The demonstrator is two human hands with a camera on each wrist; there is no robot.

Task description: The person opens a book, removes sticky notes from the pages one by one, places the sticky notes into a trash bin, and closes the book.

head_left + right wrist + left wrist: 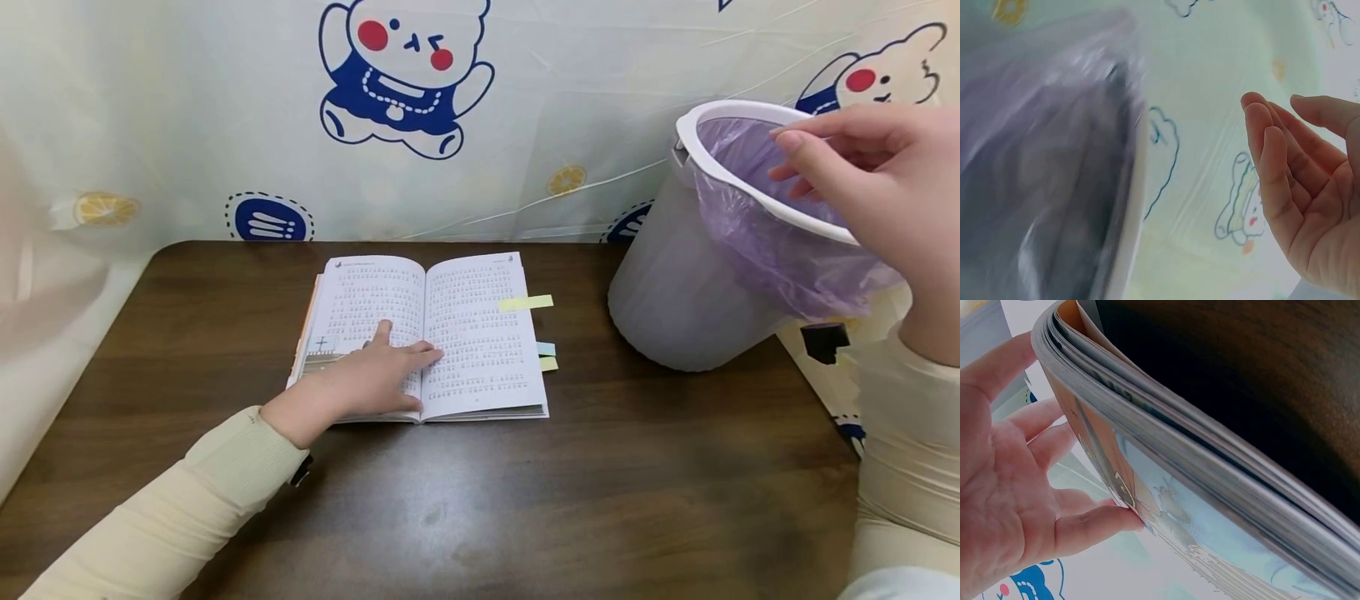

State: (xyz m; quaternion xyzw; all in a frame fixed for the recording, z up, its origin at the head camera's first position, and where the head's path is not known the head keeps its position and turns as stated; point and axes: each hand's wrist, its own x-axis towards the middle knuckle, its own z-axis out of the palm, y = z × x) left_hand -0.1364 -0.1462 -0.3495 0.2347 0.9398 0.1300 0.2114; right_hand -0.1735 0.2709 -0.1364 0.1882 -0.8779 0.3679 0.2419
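An open book (480, 333) with printed text on both pages lies on the brown table. My left hand (378, 375) rests on it with spread fingers, mostly over the left page and reaching the centre fold. In the left wrist view the fingers (1100, 528) lie against the page, and the book's page edges bow upward. My right hand (885, 179) hovers over a grey waste bin (675, 275) lined with a purple bag (787, 258). Its fingers are loosely bent, and the right wrist view shows a gap between thumb and fingertips with nothing in it.
A yellow sticky tab (527, 302) juts from the right page, with a blue tab (546, 349) and another yellow tab (549, 364) below. The bin stands at the right of the table (585, 500). A cartoon-print curtain (225, 125) hangs behind.
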